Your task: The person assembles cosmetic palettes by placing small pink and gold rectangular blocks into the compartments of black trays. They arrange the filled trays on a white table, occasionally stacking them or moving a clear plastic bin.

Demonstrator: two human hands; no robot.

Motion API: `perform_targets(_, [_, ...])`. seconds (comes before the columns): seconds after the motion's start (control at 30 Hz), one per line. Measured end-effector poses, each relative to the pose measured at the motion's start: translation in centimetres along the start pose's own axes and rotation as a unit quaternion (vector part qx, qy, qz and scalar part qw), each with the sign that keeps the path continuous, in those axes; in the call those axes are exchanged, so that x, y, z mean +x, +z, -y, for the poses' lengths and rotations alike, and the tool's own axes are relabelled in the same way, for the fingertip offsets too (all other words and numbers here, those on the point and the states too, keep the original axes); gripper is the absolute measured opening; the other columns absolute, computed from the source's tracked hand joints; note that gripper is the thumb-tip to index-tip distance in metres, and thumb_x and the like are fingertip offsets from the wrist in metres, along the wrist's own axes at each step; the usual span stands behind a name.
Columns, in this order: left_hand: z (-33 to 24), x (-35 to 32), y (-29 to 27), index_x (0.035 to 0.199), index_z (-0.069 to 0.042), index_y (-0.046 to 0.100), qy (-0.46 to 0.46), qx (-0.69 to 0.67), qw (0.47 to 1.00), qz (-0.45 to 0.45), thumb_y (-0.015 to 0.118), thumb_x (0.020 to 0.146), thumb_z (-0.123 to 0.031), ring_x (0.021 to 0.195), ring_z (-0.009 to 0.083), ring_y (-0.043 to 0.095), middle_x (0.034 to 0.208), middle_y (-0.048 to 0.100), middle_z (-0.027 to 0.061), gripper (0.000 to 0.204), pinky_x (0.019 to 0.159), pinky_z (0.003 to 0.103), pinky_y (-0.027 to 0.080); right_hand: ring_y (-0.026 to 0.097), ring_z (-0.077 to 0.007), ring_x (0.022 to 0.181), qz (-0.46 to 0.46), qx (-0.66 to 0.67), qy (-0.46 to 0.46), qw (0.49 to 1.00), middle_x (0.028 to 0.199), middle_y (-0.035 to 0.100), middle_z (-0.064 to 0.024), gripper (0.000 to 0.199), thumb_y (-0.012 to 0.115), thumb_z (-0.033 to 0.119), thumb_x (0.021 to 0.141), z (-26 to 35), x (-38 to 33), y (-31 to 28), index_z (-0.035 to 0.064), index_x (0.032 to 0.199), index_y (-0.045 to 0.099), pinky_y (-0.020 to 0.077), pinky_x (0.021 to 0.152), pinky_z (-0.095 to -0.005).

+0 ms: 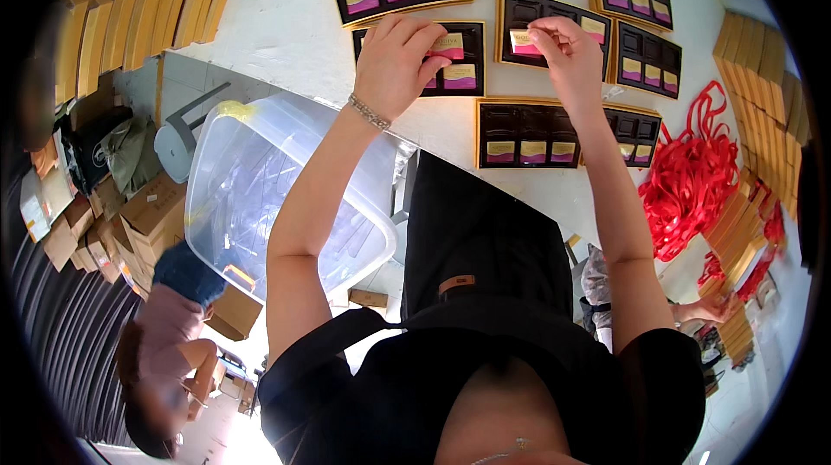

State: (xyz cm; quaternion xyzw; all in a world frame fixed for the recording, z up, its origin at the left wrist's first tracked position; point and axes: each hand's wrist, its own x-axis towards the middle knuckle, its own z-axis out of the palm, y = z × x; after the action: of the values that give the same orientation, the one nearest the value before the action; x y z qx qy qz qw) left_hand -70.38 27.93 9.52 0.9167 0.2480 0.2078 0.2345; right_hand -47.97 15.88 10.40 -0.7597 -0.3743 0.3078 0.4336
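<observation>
Left grip pinches 1 packet over a tray. Right grip pinches 1 more. 7 trays on worktop, 1 clear tub nearby.

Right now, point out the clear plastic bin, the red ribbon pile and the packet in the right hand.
Clear plastic bin (260, 179): head view, on its see-through side wall.
Red ribbon pile (692, 179): head view, middle of the tangle.
Packet (524, 41): head view, on its pink and gold face beside the right hand (571, 58).
</observation>
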Motion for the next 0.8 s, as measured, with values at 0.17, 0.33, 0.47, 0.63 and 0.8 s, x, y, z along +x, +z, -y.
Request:
perform_targets(0.17, [-1.7,-0.1,1.9,0.113,-0.011,0.066,0.004,0.085,0.996,-0.038,0.076,0.075,-0.021,0.11,0.0237,0.056,0.114,0.065,0.0005,0.04,0.092,0.04,0.041,0.063,-0.0117,0.072,-0.085,0.065,-0.015,0.994,0.084,0.068,-0.0056,0.015,0.07,0.014,0.086,-1.4,0.9,-0.1,0.0015,0.094,0.069,0.0488,0.066,-0.0244])
perform_targets(0.33, [-3.1,-2.2,2.9,0.14,-0.005,0.046,0.021,0.205,0.975,0.086,0.048,0.092,-0.055,0.138,0.0275,0.039,0.148,0.043,0.0105,0.069,0.109,0.06,0.022,0.059,-0.0264,0.109,-0.079,-0.266,-0.262,0.924,0.116,0.064,-0.0102,0.03,0.067,0.023,0.088,-1.3,1.8,0.5,0.0005,0.107,0.066,0.0454,0.091,-0.0412])
perform_targets(0.47, [-3.0,-2.7,4.0,0.145,-0.004,0.04,0.019,0.235,0.965,0.113,0.029,0.091,-0.069,0.142,0.0265,0.033,0.153,0.035,0.0118,0.085,0.105,0.072,0.013,0.041,-0.028,0.136,0.016,-0.449,-0.273,0.851,0.147,0.044,-0.0102,0.058,0.055,0.041,0.094,-1.2,-2.1,1.1,0.0024,0.138,0.048,0.0303,0.111,-0.0514])
perform_targets(0.63, [-3.0,-2.8,4.1,0.144,-0.005,0.041,0.011,0.218,0.97,0.106,0.033,0.086,-0.071,0.143,0.0215,0.031,0.154,0.034,0.0096,0.089,0.103,0.075,0.016,0.03,-0.0259,0.143,0.055,-0.438,-0.249,0.862,0.155,0.033,-0.0087,0.074,0.05,0.052,0.092,-1.8,-1.9,1.1,0.0029,0.146,0.036,0.022,0.114,-0.057])
perform_targets(0.8, [-2.9,-2.6,3.0,0.147,-0.003,0.034,0.004,0.21,0.964,0.161,0.042,0.084,-0.068,0.144,0.0284,0.03,0.156,0.029,0.0146,0.091,0.106,0.072,0.014,0.03,-0.0254,0.144,0.067,-0.452,-0.23,0.859,0.155,0.032,-0.0094,0.081,0.06,0.05,0.084,-1.5,-2.1,1.5,0.0035,0.146,0.035,0.0178,0.112,-0.0628])
